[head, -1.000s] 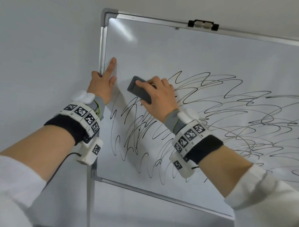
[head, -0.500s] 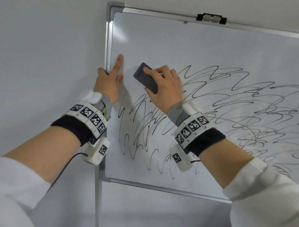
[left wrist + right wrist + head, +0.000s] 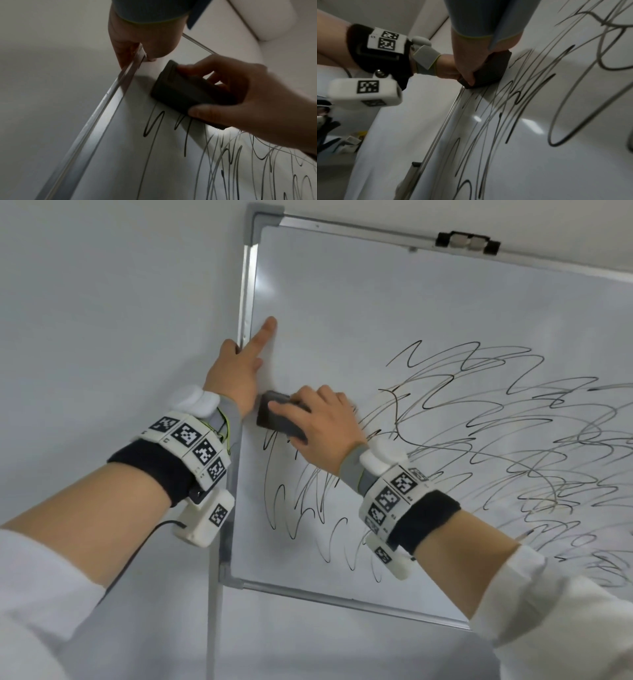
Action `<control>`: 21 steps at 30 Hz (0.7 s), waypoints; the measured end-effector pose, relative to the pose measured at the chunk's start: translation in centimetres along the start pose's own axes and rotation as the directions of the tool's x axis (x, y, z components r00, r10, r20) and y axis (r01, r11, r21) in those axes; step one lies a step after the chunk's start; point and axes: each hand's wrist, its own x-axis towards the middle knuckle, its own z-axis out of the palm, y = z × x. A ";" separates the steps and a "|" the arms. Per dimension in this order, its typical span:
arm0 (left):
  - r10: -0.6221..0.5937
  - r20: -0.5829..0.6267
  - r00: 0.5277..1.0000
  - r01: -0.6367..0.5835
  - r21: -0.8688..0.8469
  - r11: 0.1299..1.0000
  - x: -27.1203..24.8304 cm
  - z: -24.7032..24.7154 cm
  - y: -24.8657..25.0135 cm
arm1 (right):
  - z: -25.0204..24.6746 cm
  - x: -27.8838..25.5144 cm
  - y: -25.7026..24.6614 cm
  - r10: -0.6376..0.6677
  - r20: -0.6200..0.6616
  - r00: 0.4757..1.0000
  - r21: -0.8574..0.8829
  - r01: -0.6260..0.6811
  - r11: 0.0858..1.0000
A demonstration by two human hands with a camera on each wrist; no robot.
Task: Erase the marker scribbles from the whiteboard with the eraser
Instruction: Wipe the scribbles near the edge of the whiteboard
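The right hand (image 3: 322, 426) was clamped on the dark eraser (image 3: 277, 419), pressed flat on the whiteboard (image 3: 394, 302) near its left edge, at the top of the marker scribbles (image 3: 479, 440). The left hand (image 3: 236, 371) gripped the frame (image 3: 246, 285), its forefinger straight on the board. The eraser lay just beside that hand, so a further stroke to the left could knock it. Uneven pressure would probably leave streaks. No container was visible.

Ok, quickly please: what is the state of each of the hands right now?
Left hand: holding the whiteboard frame edge, index finger straight on the board.
Right hand: closed around the eraser, pressing it on the board.
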 end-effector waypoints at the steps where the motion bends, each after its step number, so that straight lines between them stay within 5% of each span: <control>1: 0.005 0.009 1.000 -0.005 -0.003 1.000 -0.1 0.0 0.0 | 0.0 0.1 0.0 -0.014 0.011 1.000 0.000 0.014 1.000; 6: 0.039 0.009 0.999 -0.038 -0.049 0.998 0.2 0.1 -0.4 | -1.0 2.8 1.0 0.173 -0.149 0.974 0.029 -0.171 0.985; 13: 0.189 -0.232 0.954 -0.182 0.054 0.982 0.5 0.2 -0.2 | 2.0 -1.8 -1.9 -0.077 0.053 0.996 0.027 0.076 0.997; 17: 0.334 -0.036 0.942 -0.324 0.172 0.931 0.9 0.1 -0.3 | 0.7 0.1 -1.1 -0.062 0.058 0.996 0.000 0.062 0.998; 21: 0.345 -0.031 0.938 -0.335 0.177 0.926 0.8 0.0 -0.4 | 0.3 1.2 -0.6 -0.015 0.003 1.000 0.018 0.015 1.000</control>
